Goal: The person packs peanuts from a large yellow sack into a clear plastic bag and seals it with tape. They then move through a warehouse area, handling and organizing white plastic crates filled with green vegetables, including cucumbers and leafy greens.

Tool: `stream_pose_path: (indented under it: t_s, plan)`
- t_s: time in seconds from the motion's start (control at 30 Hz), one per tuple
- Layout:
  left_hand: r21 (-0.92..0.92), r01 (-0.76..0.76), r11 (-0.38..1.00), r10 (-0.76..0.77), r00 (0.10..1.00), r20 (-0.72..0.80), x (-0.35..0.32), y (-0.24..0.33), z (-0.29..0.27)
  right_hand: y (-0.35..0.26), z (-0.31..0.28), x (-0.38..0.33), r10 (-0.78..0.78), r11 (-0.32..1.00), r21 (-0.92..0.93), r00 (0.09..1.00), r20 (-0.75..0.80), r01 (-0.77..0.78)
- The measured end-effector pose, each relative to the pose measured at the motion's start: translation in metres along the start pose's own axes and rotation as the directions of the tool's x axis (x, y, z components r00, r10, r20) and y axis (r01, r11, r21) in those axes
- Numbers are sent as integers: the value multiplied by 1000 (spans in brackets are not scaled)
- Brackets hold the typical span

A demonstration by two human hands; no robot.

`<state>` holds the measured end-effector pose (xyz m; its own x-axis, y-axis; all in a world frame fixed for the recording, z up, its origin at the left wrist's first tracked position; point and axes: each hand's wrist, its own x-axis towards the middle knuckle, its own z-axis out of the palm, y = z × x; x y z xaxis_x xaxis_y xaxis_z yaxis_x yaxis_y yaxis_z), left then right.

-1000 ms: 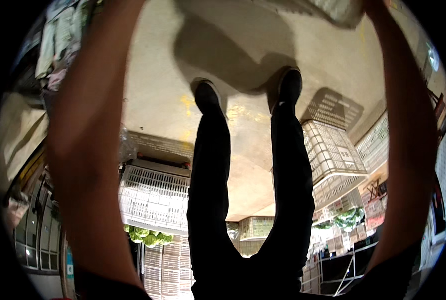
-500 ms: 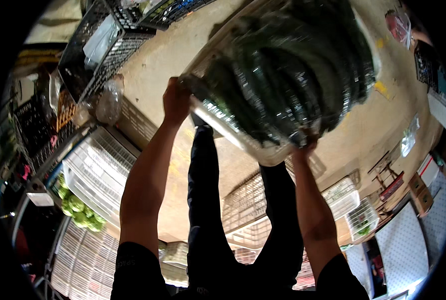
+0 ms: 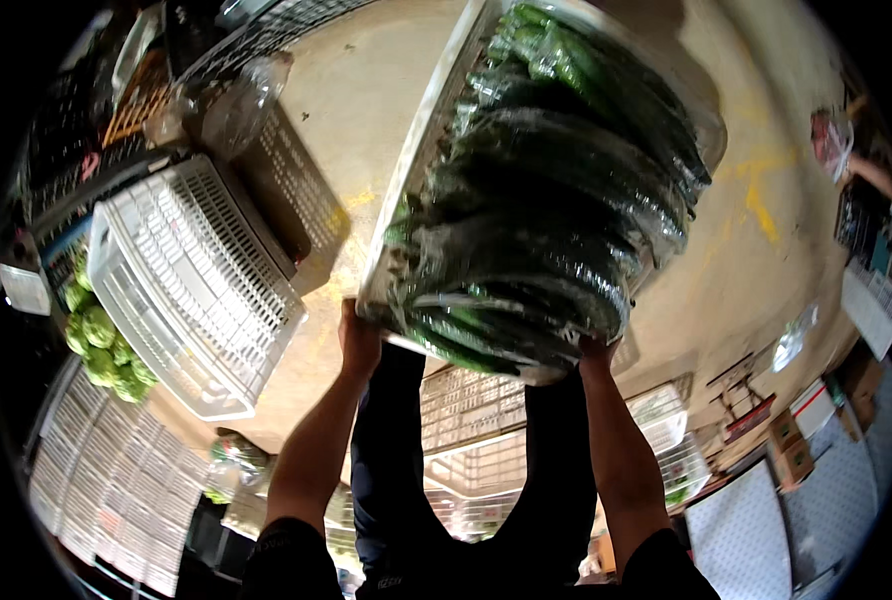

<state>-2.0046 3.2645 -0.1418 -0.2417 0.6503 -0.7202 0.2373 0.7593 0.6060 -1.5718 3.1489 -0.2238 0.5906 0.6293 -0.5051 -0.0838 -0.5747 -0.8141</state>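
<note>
Between my two hands is a white plastic crate (image 3: pixel 418 140), up off the floor in front of my legs. It is heaped with long dark-green cucumbers (image 3: pixel 546 190) wrapped in clear plastic film. My left hand (image 3: pixel 359 340) is closed on the crate's near left corner. At the near right corner my right hand (image 3: pixel 596 355) grips the crate; its fingers are partly hidden under the wrapped cucumbers and the rim.
An upturned-looking white slatted crate (image 3: pixel 201 270) stands at the left beside green cabbages (image 3: pixel 96 335). Behind my legs is another pale crate (image 3: pixel 476 410). A small plastic bag (image 3: pixel 794 338) lies on the floor at right. Another person's arm (image 3: pixel 876 178) shows at the far right.
The crate of cucumbers has come closer to my legs and turned, its contents now showing more fully. Both hands keep their hold. The surroundings have shifted in view.
</note>
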Motion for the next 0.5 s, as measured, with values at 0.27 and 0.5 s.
stream_pose_path:
  t_s: [0.27, 0.5]
  plan:
    - [-359, 122, 925, -220, 943, -248, -98, -107, 21, -67, 38, 43, 48, 995, 56, 864, 501, -88]
    - [-691, 134, 710, -410, 877, -251, -130, -104, 65, -178, 131, 54, -152, 933, -150, 738, 657, 327]
